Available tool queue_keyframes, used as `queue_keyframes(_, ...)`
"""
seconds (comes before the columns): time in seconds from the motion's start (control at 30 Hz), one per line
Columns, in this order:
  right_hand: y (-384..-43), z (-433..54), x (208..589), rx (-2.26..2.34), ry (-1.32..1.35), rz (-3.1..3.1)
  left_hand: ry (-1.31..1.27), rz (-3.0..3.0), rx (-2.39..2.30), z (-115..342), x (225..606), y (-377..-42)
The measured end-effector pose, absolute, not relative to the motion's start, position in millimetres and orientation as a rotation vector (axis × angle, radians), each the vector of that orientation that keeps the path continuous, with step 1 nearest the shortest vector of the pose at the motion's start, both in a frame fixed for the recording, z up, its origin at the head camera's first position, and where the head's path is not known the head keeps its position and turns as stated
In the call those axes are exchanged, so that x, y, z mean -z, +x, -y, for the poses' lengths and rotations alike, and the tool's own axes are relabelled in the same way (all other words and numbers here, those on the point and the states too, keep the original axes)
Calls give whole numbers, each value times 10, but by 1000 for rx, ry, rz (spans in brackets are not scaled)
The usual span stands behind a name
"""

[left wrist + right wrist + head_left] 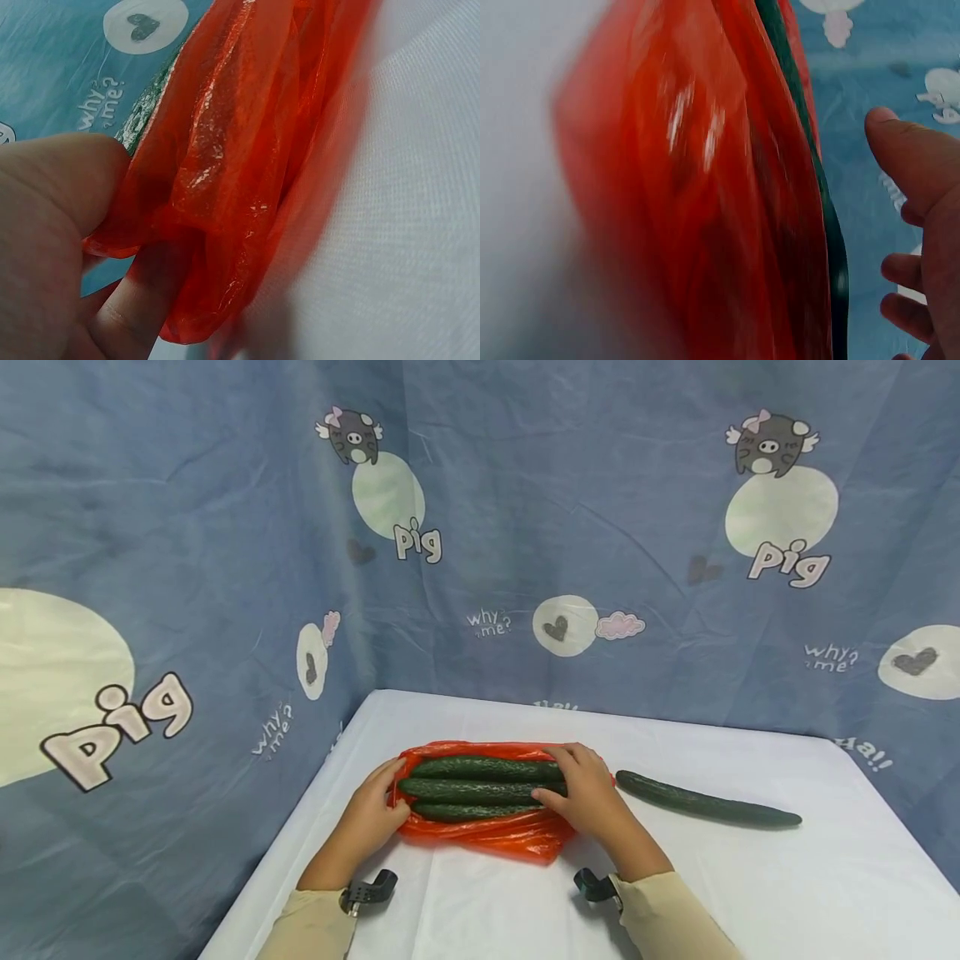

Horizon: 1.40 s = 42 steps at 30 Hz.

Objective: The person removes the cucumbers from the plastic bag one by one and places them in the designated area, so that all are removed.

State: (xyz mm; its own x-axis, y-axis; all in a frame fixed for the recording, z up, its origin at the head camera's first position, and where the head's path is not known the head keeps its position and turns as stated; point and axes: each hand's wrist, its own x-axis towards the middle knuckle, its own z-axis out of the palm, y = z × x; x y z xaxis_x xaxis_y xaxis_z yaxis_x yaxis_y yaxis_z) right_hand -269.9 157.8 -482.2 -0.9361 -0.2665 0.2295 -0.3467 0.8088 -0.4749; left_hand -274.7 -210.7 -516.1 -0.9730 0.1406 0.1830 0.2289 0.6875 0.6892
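Three dark green cucumbers (476, 792) lie side by side on an orange-red plastic bag (510, 842), whose thin film bunches up around them. At the bag's left end, my left hand (372, 814) pinches the bag (232, 150) between thumb and fingers. My right hand (588, 789) is over the right ends of the cucumbers, its fingers spread. In the right wrist view, the thumb and fingers of that hand (937, 202) stand apart from the bag (697, 180) and a cucumber edge (838, 277). The hand hides those right ends in the head view.
Another long, slightly curved cucumber (708, 803) lies on the white tabletop (750, 893), to the right of my right hand. A blue cloth (525, 568) with pig prints hangs behind the table and along its left side.
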Motion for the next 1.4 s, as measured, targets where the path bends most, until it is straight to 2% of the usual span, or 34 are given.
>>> queue_keyframes(0.6,-2744,-889,4793,-606,715,2874,-308,2763,1178,2097,5157,-2754)
queue_keyframes(1.03,-2740,-569,4911,-580,683,2946,-297,2774,1166,2112,5165,-2730)
queue_keyframes(1.4,-2692,-503,5051,-460,648,2936,-313,2764,1143,2099,5187,-2746)
